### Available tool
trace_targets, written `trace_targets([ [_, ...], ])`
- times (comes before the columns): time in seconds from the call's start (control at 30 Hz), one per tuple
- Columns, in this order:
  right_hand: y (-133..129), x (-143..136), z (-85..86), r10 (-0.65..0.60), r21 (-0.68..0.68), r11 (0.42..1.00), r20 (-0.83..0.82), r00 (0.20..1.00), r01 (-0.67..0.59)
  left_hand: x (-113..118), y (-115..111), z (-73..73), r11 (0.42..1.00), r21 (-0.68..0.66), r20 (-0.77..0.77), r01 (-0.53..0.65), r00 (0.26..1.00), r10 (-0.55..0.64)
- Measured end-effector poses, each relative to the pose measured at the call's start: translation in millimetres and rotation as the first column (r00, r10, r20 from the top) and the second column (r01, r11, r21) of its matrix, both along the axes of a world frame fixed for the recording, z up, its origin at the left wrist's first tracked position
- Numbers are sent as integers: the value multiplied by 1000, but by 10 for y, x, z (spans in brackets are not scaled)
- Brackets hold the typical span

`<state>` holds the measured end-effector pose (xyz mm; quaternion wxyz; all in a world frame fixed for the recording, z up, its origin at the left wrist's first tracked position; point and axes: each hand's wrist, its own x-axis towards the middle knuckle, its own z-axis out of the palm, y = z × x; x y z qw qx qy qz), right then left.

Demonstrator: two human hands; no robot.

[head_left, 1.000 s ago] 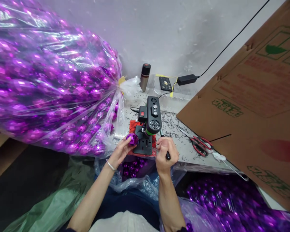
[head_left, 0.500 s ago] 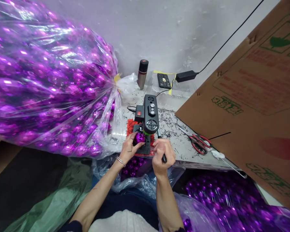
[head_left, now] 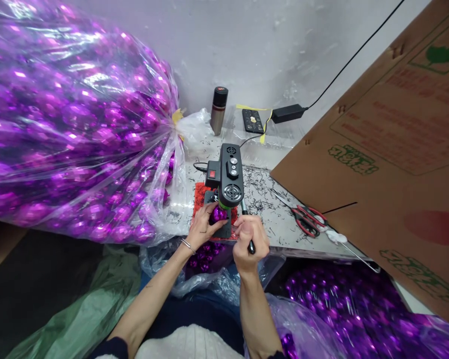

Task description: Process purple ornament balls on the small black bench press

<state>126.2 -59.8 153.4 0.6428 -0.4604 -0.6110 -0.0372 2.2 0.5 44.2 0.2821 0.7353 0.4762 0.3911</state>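
Note:
A shiny purple bauble [head_left: 219,215] rests between the thumb and fingers of my left hand [head_left: 202,227], on the base of a small black drill press [head_left: 231,174]. The bauble sits beneath the front of the press head, whose green ring shows just above it. Whether the drill bit touches the bauble is hidden. My right hand [head_left: 251,242] is wrapped round the press's black-handled lever [head_left: 251,247], to the right of the base. Under the press lies a red mat [head_left: 199,197] strewn with dark shavings.
A big clear bag of purple baubles [head_left: 78,139] fills the left. Red-handled scissors [head_left: 307,220], a phone [head_left: 252,121], a bottle [head_left: 219,110] and a power adapter [head_left: 289,113] lie or stand on the table. A cardboard box [head_left: 377,199] leans in from the right. More baubles [head_left: 351,304] lie below.
My left hand has shifted the bauble slightly right, further under the press head. My right hand keeps its grip on the lever. The whole view has moved a little.

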Motion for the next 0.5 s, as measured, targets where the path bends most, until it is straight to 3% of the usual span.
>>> trace_targets([
  [0.23, -16, 8, -24, -3, -2, 1000, 21, 1000, 3, 107, -71, -195, 991, -18, 63, -134, 989, 135],
  [0.4, -22, 2, -248, -36, -12, 999, 22, 999, 36, 91, -68, -228, 992, -12, 56, -126, 990, 126],
  [0.5, 14, -15, -424, -49, 50, 998, 28, 998, 47, 93, -63, -234, 991, -4, 49, -137, 989, 137],
])
